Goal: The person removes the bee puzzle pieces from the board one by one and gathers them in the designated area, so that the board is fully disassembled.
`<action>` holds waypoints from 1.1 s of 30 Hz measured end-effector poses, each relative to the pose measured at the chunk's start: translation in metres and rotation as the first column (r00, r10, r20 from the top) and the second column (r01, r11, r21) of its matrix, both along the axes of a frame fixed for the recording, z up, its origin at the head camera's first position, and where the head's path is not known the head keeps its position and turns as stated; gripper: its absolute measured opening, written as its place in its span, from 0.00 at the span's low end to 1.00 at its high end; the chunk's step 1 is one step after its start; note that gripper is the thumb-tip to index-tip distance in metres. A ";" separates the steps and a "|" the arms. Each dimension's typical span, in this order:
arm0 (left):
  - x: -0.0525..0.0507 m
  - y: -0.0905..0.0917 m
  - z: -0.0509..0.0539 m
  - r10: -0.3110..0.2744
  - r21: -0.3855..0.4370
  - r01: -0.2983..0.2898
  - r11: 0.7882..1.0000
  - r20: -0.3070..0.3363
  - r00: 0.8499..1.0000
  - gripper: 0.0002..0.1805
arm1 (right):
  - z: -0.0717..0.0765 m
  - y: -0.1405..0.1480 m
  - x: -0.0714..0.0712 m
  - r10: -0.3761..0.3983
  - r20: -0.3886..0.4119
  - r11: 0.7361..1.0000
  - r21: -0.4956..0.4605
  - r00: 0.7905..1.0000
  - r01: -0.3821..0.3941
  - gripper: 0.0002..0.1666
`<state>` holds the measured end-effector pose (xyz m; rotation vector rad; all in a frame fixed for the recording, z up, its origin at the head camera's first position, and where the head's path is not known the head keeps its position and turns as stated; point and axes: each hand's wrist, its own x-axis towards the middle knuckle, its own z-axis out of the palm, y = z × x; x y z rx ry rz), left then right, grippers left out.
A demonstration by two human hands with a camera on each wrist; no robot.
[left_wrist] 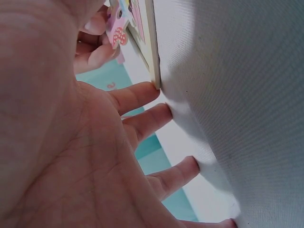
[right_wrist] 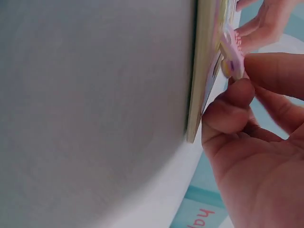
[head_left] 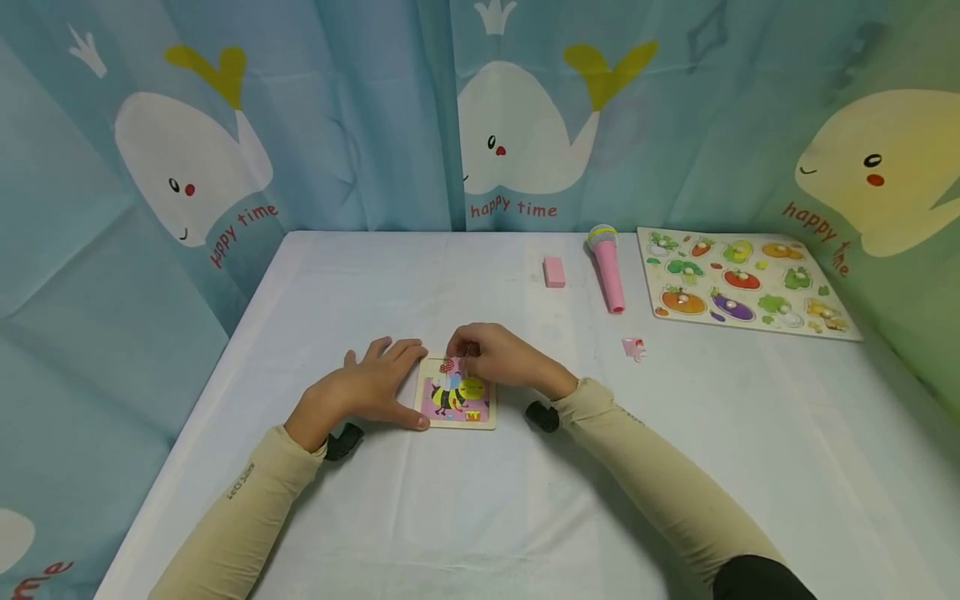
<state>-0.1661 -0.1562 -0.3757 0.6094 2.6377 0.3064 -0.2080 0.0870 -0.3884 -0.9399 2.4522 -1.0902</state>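
Note:
A small square jigsaw puzzle (head_left: 454,426) with a bee picture and a pale wooden frame lies flat on the white table. My left hand (head_left: 367,388) is spread along its left side, the thumb at the near corner and the index fingertip touching the far corner. Above the upper part of the picture, my right hand (head_left: 501,357) pinches a pink puzzle piece (right_wrist: 232,56) between thumb and fingers. This puzzle piece (left_wrist: 118,36) has a red dotted patch and is tilted over the board. The right fingers cover part of the puzzle's top right.
Right of the hands lies a loose pink puzzle piece (head_left: 634,348). Farther back are a pink block (head_left: 554,272), a pink toy microphone (head_left: 610,273) and a vegetable peg board (head_left: 757,323). A whale-print curtain (head_left: 390,125) hangs behind the table.

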 end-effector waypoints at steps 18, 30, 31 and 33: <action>0.000 0.001 0.000 -0.001 -0.005 0.001 1.000 0.005 1.000 0.60 | 0.001 0.006 -0.001 -0.052 0.024 0.999 0.002 0.998 0.052 0.05; 0.001 0.001 0.001 0.004 0.006 -0.004 1.000 0.005 1.000 0.60 | 0.010 0.028 0.005 -0.134 0.053 0.991 -0.020 0.990 0.135 0.04; 0.000 0.001 0.001 0.004 0.009 -0.004 1.000 0.006 1.000 0.60 | 0.011 0.030 0.005 -0.140 0.047 0.990 -0.023 0.989 0.141 0.04; 0.000 0.001 0.000 0.004 0.013 -0.004 1.000 0.005 1.000 0.60 | 0.012 0.035 0.006 -0.154 0.044 0.987 -0.034 0.987 0.156 0.05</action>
